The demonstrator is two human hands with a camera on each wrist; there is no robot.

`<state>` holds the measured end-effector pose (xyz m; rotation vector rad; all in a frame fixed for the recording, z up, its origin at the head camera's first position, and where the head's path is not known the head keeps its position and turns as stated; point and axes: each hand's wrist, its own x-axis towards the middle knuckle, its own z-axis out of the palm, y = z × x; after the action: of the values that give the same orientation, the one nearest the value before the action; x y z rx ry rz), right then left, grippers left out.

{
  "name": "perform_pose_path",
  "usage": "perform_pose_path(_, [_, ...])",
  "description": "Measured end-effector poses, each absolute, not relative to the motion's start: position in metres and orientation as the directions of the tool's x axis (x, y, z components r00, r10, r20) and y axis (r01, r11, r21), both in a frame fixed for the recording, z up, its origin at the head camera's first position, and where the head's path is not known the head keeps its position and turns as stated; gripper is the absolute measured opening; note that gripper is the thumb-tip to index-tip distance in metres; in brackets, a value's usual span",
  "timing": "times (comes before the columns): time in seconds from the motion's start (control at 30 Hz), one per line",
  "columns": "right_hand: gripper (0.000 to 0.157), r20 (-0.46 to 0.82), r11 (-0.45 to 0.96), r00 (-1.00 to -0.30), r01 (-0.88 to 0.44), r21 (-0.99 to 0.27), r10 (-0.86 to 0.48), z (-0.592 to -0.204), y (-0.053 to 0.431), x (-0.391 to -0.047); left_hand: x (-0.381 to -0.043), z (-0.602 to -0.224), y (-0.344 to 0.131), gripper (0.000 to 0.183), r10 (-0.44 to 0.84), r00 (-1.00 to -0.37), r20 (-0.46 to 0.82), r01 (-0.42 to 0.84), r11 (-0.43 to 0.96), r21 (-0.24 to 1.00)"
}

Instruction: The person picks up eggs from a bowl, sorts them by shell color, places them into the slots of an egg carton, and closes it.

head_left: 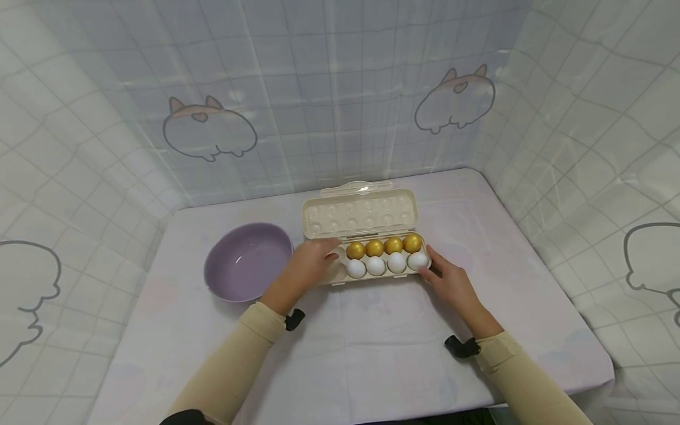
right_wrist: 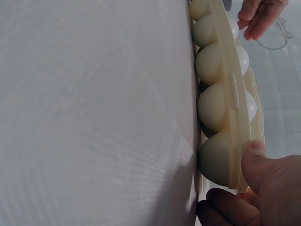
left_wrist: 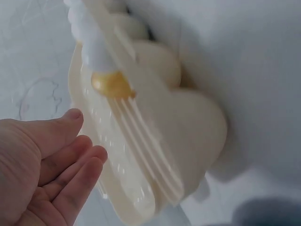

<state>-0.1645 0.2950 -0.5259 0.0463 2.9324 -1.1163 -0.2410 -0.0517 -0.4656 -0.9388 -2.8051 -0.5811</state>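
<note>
A cream plastic egg carton (head_left: pixel 359 217) lies on the table with its lid tipped back. In its tray, a back row of golden eggs (head_left: pixel 393 245) stands behind a front row of white eggs (head_left: pixel 376 266). My right hand (head_left: pixel 450 286) grips the carton's right end, its thumb (right_wrist: pixel 256 160) on the rim and the other fingers lower down at the end. Over the left end hovers my left hand (head_left: pixel 308 265), partly covering bare cups there. In the left wrist view its fingers (left_wrist: pixel 77 181) are loosely bent with nothing between them.
A purple bowl (head_left: pixel 247 262) stands left of the carton, close to my left forearm. The table (head_left: pixel 393 354) has a pale cloth. Grid-patterned curtains (head_left: pixel 329 100) with cartoon animals rise behind it and on both sides.
</note>
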Motion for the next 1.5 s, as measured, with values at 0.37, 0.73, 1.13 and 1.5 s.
perform_pose_path(0.37, [0.073,-0.013,0.750,-1.000,0.030,-0.660,0.028,-0.527,0.295,-0.165,-0.279,-0.442,-0.078,0.037,0.344,-0.848,0.404,0.483,0.815,0.320])
perform_pose_path(0.73, [0.074,-0.009,0.749,-1.000,0.029,-0.661,0.030,-0.528,0.294,-0.166,-0.308,-0.442,-0.091,0.043,0.215,-0.899,0.381,0.376,0.825,0.422])
perform_pose_path(1.13, [0.073,0.002,0.748,-0.999,0.026,-0.663,0.036,-0.529,0.294,-0.165,-0.325,-0.450,-0.091,0.049,0.146,-0.976,0.162,0.212,0.806,0.553])
perform_pose_path(1.5, [0.073,0.008,0.742,-0.999,0.023,-0.670,0.039,-0.530,0.295,-0.166,-0.328,-0.456,-0.089,0.048,0.157,-0.982,0.105,0.188,0.756,0.627])
